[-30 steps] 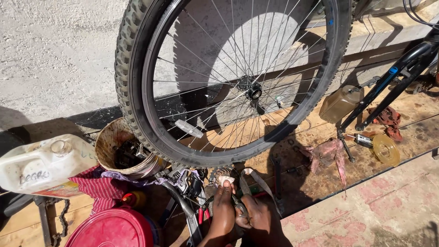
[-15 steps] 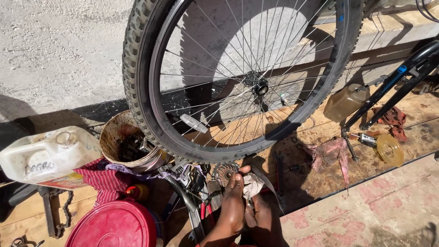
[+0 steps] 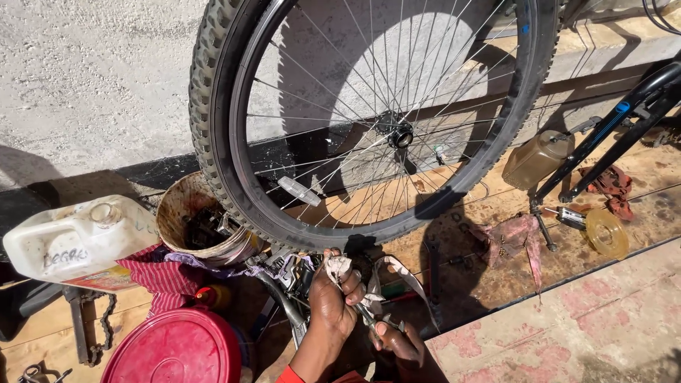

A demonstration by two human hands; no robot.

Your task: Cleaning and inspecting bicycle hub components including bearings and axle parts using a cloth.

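1. A person crouches over a cluttered wooden surface [image 3: 454, 241] in hard sunlight, with a bicycle wheel [image 3: 369, 120] with a knobbly tyre standing upright just above their hands.
2. The left hand [image 3: 332, 301] has its fingers closed around a crumpled, grimy white rag [image 3: 339, 268], bunched at the fingertips just under the tyre's lowest point.
3. The right hand [image 3: 399, 344], lower and nearer the viewer, has its fingers curled on a thin metal tool [image 3: 369, 318]; more of the rag trails between the two hands.
4. The rag looks light, soft and limp, probably greasy, so it would slip unless pinched in a tight wad, as it is here. A loose strip [image 3: 404, 273] loops off to the right.
5. To the left stand a dirty bucket of parts [image 3: 195, 220], a white plastic jug [image 3: 78, 237] lying on its side, a striped red cloth [image 3: 167, 276] and a red round lid [image 3: 177, 347].
6. To the right are an amber bottle [image 3: 535, 159], a yellow tape roll [image 3: 606, 232] and a dark bicycle frame [image 3: 610, 135].
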